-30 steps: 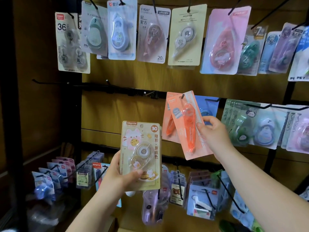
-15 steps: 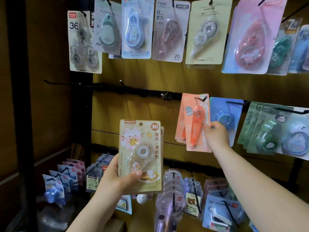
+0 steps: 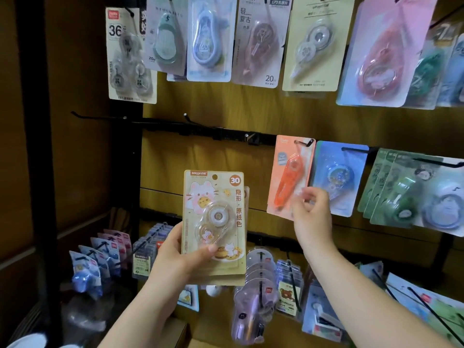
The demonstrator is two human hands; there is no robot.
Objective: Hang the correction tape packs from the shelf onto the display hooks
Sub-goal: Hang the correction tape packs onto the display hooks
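Note:
My left hand (image 3: 182, 257) holds a yellow correction tape pack (image 3: 214, 222) with a cat picture and the number 30, upright in front of the display wall; a second card shows just behind it. An orange correction tape pack (image 3: 288, 177) hangs on a black hook (image 3: 305, 143) in the middle row. My right hand (image 3: 311, 214) is just below and right of the orange pack, fingers apart and blurred, holding nothing. Bare hooks (image 3: 187, 119) stick out of the middle rail to the left.
Other tape packs hang in the top row (image 3: 208, 43), a blue pack (image 3: 337, 177) and green packs (image 3: 401, 189) hang right of the orange one, and several more fill the bottom row (image 3: 261, 280). A dark vertical post (image 3: 35, 146) stands at the left.
My right hand has let go of the orange pack, which now hangs straight on its hook, and has drawn back slightly. The view has moved closer to the wall. My left hand keeps its pack.

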